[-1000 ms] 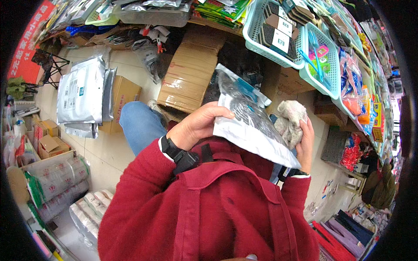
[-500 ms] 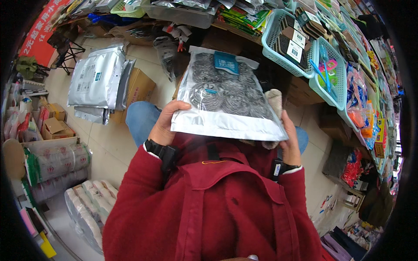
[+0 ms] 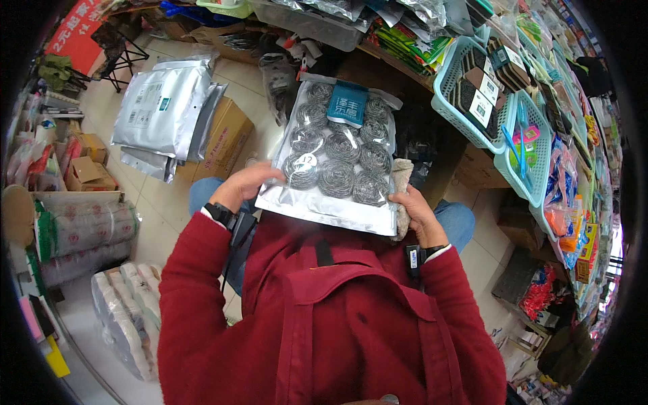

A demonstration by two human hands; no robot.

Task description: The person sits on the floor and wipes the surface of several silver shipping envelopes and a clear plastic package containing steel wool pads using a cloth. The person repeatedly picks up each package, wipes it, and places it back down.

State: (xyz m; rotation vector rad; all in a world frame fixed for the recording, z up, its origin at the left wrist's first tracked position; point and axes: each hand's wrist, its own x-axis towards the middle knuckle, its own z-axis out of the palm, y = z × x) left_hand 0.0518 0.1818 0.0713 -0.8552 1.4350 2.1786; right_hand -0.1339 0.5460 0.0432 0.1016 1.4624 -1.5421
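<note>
A flat bag of steel wool scourers [image 3: 339,154] lies tilted in front of me, over my lap. Its clear front shows rows of coiled grey scourers, with a teal label at the top and a silver strip along the lower edge. My left hand [image 3: 244,186] is at its lower left edge, thumb over the front and the other fingers mostly hidden. At the lower right corner my right hand [image 3: 417,214] grips the bag. A beige cloth-like piece [image 3: 401,191] shows behind the bag's right edge, against the right hand; whether that hand holds it too is unclear.
Left of my knee, silver packs [image 3: 162,111] are stacked by a cardboard box [image 3: 226,138]. Light blue baskets [image 3: 466,128] with sponges and brushes line the counter at right. Wrapped rolls [image 3: 125,310] stand on the floor at lower left. A folding stool [image 3: 116,50] is further off.
The bag has come slightly down and left and turned its front more toward me, so the scourers show more clearly. Both hands have shifted with it, and the whole view has swung a little.
</note>
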